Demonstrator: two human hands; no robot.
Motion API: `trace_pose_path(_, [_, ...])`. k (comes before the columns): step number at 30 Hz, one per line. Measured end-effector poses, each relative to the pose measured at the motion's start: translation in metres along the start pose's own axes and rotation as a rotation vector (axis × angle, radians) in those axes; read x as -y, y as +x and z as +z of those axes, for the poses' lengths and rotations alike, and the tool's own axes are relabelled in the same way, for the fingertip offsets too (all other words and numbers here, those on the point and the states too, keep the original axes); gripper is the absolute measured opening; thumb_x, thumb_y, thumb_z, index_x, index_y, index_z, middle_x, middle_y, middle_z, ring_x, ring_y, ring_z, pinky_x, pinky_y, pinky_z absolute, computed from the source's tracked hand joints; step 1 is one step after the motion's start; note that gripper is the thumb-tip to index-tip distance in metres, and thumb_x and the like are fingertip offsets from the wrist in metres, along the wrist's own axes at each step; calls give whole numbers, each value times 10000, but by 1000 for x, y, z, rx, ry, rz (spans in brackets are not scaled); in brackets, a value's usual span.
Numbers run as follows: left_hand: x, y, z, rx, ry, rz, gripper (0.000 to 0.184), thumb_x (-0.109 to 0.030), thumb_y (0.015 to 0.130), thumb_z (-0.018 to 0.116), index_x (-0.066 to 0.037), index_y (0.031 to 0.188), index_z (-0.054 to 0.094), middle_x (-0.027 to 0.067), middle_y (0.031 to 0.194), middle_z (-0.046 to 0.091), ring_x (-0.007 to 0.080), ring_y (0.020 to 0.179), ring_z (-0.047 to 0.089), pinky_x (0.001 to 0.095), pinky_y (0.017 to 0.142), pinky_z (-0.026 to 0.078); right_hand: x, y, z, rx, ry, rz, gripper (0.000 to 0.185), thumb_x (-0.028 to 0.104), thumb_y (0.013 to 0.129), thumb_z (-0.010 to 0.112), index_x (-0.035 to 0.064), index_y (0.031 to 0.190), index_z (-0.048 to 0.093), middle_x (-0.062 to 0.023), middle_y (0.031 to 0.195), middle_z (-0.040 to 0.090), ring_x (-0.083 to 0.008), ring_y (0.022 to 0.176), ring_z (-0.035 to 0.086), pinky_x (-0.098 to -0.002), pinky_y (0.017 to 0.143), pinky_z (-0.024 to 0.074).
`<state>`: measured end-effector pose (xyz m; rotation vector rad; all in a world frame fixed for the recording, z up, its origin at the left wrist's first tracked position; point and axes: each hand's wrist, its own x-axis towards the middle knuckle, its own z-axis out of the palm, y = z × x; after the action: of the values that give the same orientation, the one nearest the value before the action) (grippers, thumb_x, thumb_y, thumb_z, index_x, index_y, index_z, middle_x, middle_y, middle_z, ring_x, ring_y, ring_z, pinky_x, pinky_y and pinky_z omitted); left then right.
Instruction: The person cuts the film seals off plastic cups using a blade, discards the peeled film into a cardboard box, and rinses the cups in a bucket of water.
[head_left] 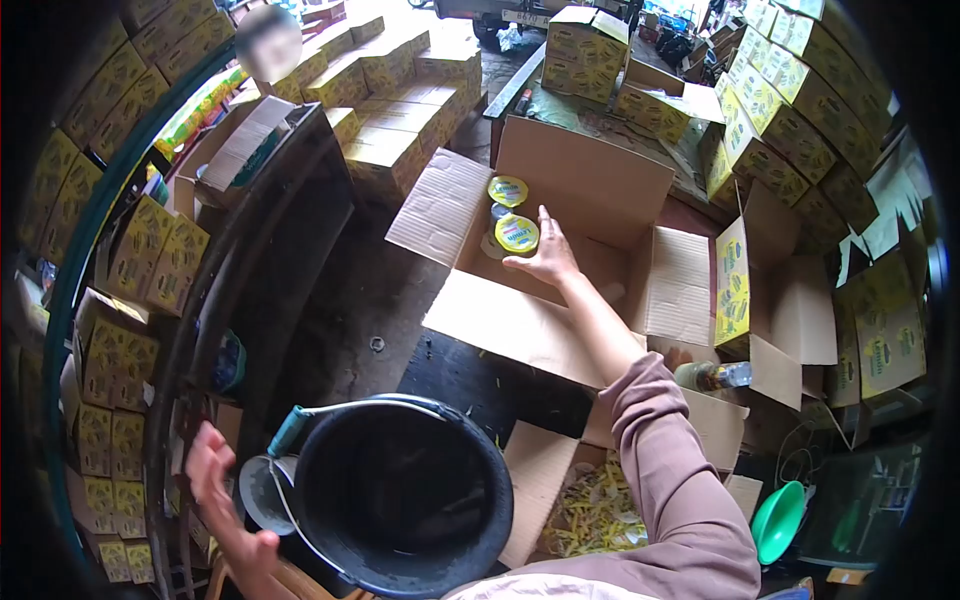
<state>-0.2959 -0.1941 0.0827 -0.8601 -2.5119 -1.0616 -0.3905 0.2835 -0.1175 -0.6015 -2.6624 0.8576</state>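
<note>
My right hand point(549, 258) reaches into an open cardboard box point(585, 160), fingers and thumb spread. It is right beside a plastic cup with a yellow lemon-printed lid point(516, 233); whether they touch I cannot tell. Another yellow-lidded cup point(508, 190) stands just behind, against the box's left side. At the lower left, my left hand point(222, 500) is raised with fingers apart, holding nothing. Near it are a black bucket point(490, 500) with a wire handle and teal grip point(288, 431), and a small grey container point(262, 495).
Stacked yellow cartons point(385, 95) fill the back, with more at right point(790, 120). An open carton point(733, 285) sits right of the box. Yellow strips point(600, 505) lie in a lower box. A clear bottle point(715, 376) and green bowl point(777, 522) are at right. A person point(268, 45) is behind.
</note>
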Motion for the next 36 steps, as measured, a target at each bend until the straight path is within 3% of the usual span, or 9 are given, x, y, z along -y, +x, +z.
trace_pose_path(6, [11,-81,13,-66,-67,-453,855,-687,745,408,-35,1288,305,133,1309,333,252,1188,350,398,919,315,-2,20,31,-80,-17,109,1066,257,497,799,9,1325,175,-183,1183,374,-298,1116,417,-339,969,368])
trace_pose_path(9, [23,-94,9,-126,-68,-472,810,-660,772,396,-39,1285,309,118,1308,335,245,1188,349,392,916,319,-5,6,18,-252,82,153,958,206,490,779,0,1271,264,-197,1130,394,-318,1057,443,-346,936,390])
trace_pose_path(17, [14,-66,38,-130,-269,-176,663,-443,772,587,-30,1236,356,121,1249,392,236,1119,412,343,859,364,45,-76,-107,-397,338,-183,915,185,485,798,-6,1250,333,-157,977,508,-248,904,533,-326,827,453])
trace_pose_path(21, [-48,-45,75,72,-494,-57,737,-262,695,698,-33,1276,307,113,1276,387,235,1146,405,353,883,358,125,-176,-168,-176,507,-337,951,137,464,788,5,1278,313,-149,981,516,-233,905,541,-316,833,452])
trace_pose_path(29, [-107,-81,106,268,-756,62,790,-267,663,740,-6,1258,292,140,1135,511,234,990,546,302,827,436,203,-333,-143,7,530,-510,990,145,462,808,86,1320,317,-101,1002,503,-175,899,525,-307,809,452])
trace_pose_path(31, [-92,-100,103,211,-675,97,560,-198,691,714,15,1139,454,122,1011,584,200,913,584,296,796,451,206,-347,-134,24,629,-468,839,229,534,802,71,1257,406,-135,1085,505,-202,984,509,-332,850,421])
trace_pose_path(33, [-83,-118,98,134,-697,-147,335,-119,706,685,25,984,564,105,899,623,179,853,605,291,777,453,200,-350,-119,-60,606,-468,695,260,592,779,67,1192,485,-145,1129,501,-220,1029,499,-349,865,407])
trace_pose_path(34, [-79,-125,96,9,-716,-138,245,-63,700,674,23,915,593,87,832,638,167,791,618,295,749,459,190,-350,-99,-151,660,-368,394,269,668,731,63,988,626,-150,1144,510,-255,1070,487,-364,885,387])
trace_pose_path(36, [-45,-141,112,-107,-676,-194,318,-101,732,675,23,994,543,98,928,612,168,858,586,301,796,429,171,-353,-60,-204,563,-306,178,205,688,701,66,798,680,-166,1102,536,-280,1088,467,-373,919,359])
